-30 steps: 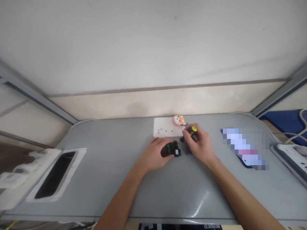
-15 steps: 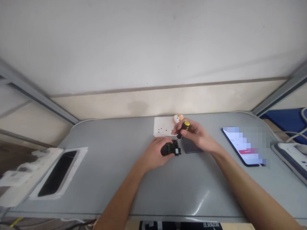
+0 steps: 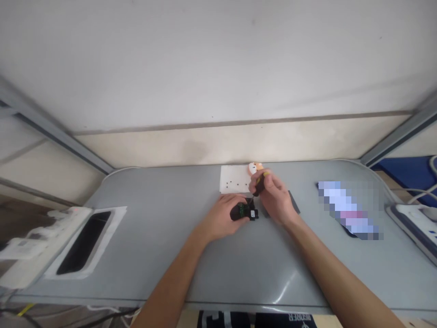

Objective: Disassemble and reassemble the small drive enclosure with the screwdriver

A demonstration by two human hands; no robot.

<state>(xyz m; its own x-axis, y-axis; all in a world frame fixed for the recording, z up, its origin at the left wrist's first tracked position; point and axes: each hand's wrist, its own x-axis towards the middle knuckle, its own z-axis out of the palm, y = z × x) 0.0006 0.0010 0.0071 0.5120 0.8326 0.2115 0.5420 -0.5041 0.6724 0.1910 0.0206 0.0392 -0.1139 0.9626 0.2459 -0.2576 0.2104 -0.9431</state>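
Compared with a second ago, the right hand [image 3: 278, 200] has come left, bringing the black-and-yellow screwdriver [image 3: 260, 184] to the black device [image 3: 252, 214]; the left hand [image 3: 225, 217] has hardly shifted. The device, green circuitry showing, lies on the counter [image 3: 153, 228] near the middle, toward the far side. The left hand curls around its left end, thumb near and fingers far, presumably to steady it against the tool. The right hand grips the screwdriver's handle, shaft sloping down and left; whether the tip touches, I cannot tell. Small dark bits [image 3: 231, 181] sit spread over a white sheet [image 3: 235, 173] just beyond, probably so they show up and stay apart.

A dark flat piece [image 3: 294, 202], partly hidden by the right hand, narrows the room there, with a phone [image 3: 351, 212] farther right. Leftward, bare counter runs to a black slab [image 3: 83, 246], the widest room for moving. The far edge meets the wall [image 3: 164, 150] just behind the sheet; the near edge is well apart from the device.
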